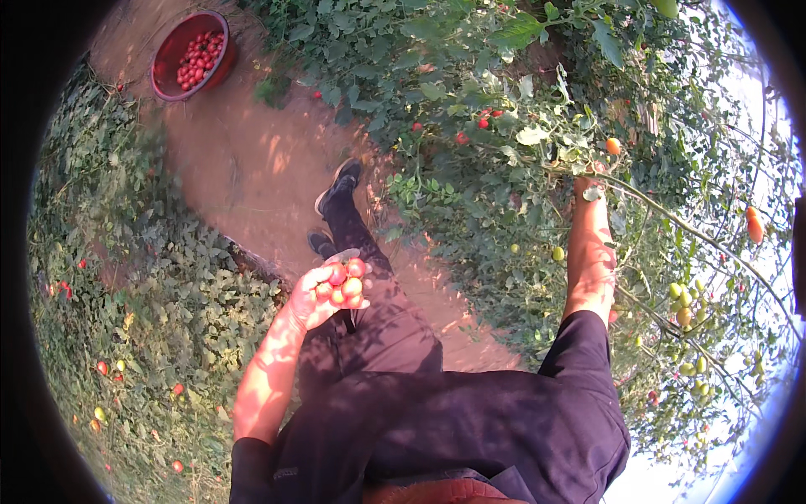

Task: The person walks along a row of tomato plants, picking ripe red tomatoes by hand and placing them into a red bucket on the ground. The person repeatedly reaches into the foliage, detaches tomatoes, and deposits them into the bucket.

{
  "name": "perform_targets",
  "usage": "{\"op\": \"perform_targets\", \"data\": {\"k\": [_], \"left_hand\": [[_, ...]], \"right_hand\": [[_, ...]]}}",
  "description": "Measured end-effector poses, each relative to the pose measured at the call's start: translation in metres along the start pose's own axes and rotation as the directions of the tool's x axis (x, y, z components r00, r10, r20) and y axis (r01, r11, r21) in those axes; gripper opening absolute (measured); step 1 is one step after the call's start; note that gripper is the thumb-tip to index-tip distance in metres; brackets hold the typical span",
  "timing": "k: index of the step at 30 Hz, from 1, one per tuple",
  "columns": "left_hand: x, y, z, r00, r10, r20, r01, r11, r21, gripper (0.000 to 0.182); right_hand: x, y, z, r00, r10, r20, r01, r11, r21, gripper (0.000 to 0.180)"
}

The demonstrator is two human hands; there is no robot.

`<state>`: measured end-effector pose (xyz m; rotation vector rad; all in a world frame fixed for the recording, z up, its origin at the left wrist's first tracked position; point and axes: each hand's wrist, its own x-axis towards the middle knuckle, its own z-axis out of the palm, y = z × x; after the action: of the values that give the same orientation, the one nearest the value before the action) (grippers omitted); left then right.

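My left hand (308, 297) is palm up before my legs, with several small red tomatoes (344, 283) cupped in it. My right arm stretches out into the tomato vines (478, 189). Leaves and a stem cover most of my right hand (590, 183), so its fingers and anything in them are hidden. Just beyond it hangs an orange tomato (613, 146). Several red tomatoes (483, 123) show among the leaves to its left.
A red plastic basin (165, 69) partly filled with red tomatoes stands on the dirt path (252, 170). Leafy plants (157, 327) with scattered tomatoes line the left side. A long stem (699, 233) arches across the right, near clusters of green tomatoes (685, 302).
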<state>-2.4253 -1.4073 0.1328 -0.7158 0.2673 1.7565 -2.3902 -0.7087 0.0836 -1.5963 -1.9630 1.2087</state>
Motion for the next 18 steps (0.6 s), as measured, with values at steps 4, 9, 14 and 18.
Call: {"op": "perform_targets", "data": {"k": [4,9,14,18], "left_hand": [[-0.010,0.005,0.009,0.999,0.039,-0.038,-0.037,0.997,0.071,0.041],[-0.020,-0.002,-0.003,0.994,0.091,0.054,-0.093,0.995,0.030,0.041],[-0.032,-0.007,-0.005,0.993,0.102,0.051,-0.102,0.995,0.003,0.059],[-0.036,-0.013,-0.010,0.993,0.104,0.048,-0.104,0.995,-0.002,0.061]], "right_hand": [[-0.010,-0.001,-0.007,1.000,0.020,0.004,-0.020,1.000,-0.001,0.036],[-0.025,-0.002,-0.007,1.000,0.028,0.009,-0.028,1.000,-0.004,0.037],[-0.030,-0.004,-0.003,1.000,0.024,0.002,-0.024,1.000,-0.005,0.038],[-0.034,-0.006,-0.001,1.000,0.009,-0.015,-0.009,1.000,-0.007,0.039]]}}
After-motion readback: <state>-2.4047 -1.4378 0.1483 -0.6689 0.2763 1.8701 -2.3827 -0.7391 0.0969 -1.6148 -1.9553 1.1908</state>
